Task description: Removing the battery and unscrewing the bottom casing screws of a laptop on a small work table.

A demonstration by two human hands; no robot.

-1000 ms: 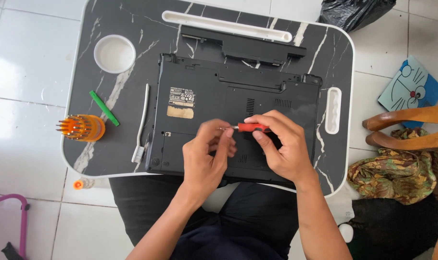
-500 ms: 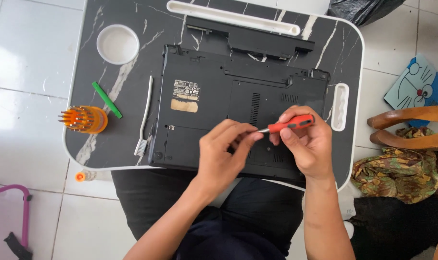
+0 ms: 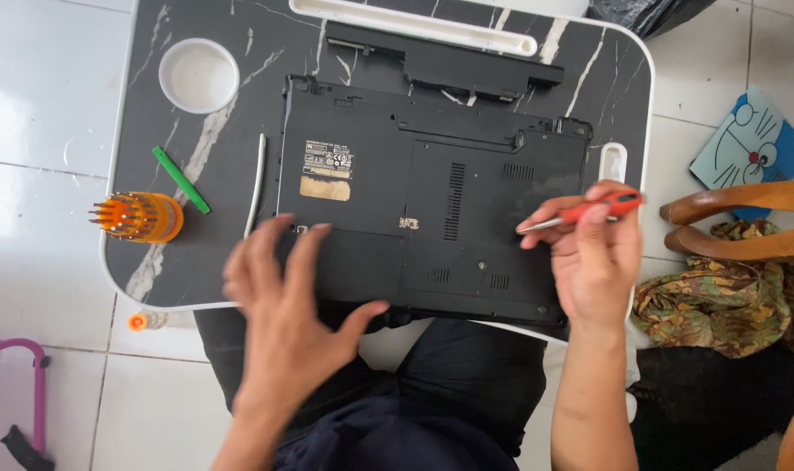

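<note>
Nearest, left hand [image 3: 283, 314] spread open over front-left edge of upturned black plastic laptop [image 3: 427, 218] on marble-patterned lap table [image 3: 619, 78], right hand [image 3: 593, 262] at its right edge pinching slim red-handled metal screwdriver [image 3: 589, 212]: judged light, rigid, best gripped mid-handle.

left hand [image 3: 283, 323] motion-blurred

Bright, even daylight fills the overhead view, with soft glare on the white floor tiles [image 3: 39, 113] and pale sheen on the dark marbled tabletop [image 3: 153, 262], faint shadows beneath the hands, motion blur smearing the left hand [image 3: 283, 305], and the right hand [image 3: 593, 262] fairly sharp.
</note>
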